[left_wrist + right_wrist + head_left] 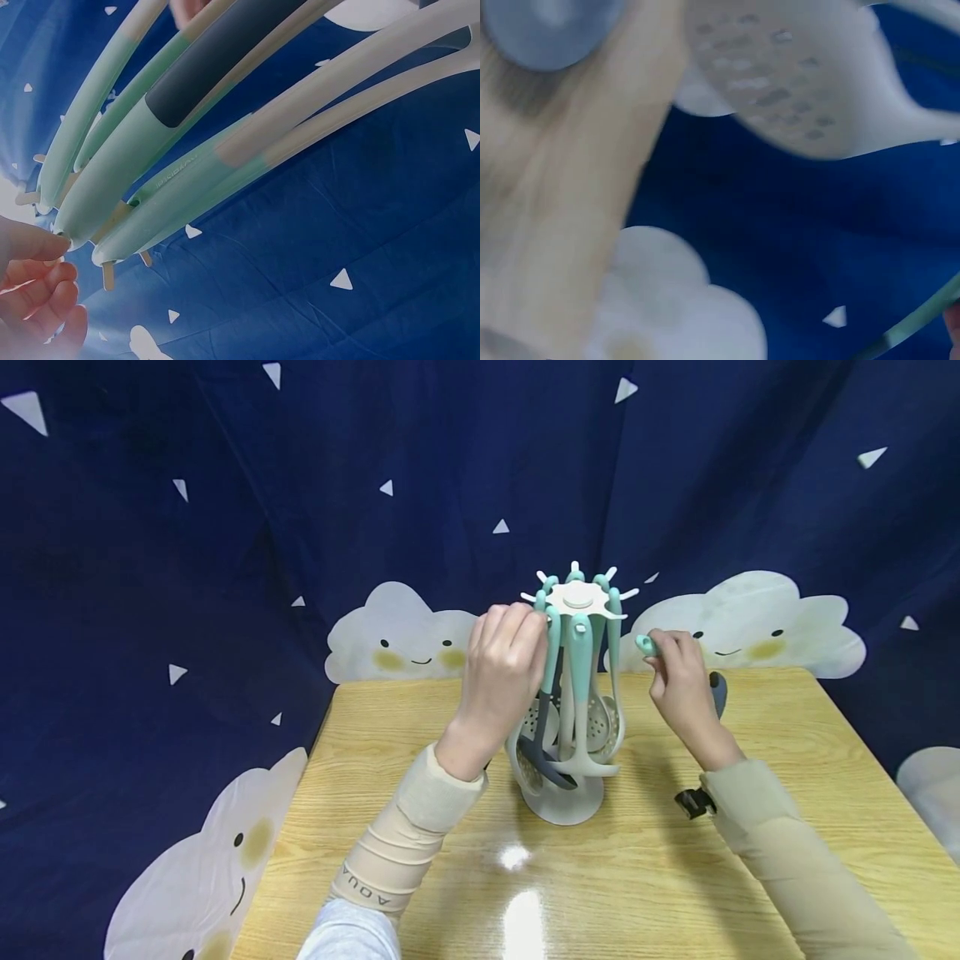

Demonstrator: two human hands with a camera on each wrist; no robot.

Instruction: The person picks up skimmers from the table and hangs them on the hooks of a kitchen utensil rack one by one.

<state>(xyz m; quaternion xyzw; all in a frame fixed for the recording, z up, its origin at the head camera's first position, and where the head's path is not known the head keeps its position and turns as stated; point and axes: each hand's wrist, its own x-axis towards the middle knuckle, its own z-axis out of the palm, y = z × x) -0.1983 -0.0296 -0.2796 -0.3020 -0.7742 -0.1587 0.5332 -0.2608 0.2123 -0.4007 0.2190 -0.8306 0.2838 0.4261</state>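
Note:
A white rotating-style utensil rack (pixel 577 599) stands on the table, hung round with teal-handled kitchen tools. My left hand (pixel 504 664) is at its near left side. There the thumb and fingertips pinch the top end of a teal handle with a dark shaft (pixel 199 64); this dark-headed utensil (pixel 551 764) hangs against the rack. To the right of the rack, my right hand (pixel 681 681) grips a second dark-headed utensil by its teal handle (pixel 646 645). Part of its dark head (pixel 718 693) shows behind the wrist, the rest being hidden.
A pale spatula (pixel 582 764) hangs at the rack's front, with perforated spoons (pixel 780 75) around it. The round rack base (pixel 562 806) sits on the wooden table (pixel 420 877). Behind hangs a dark blue curtain (pixel 450 443) with cloud prints.

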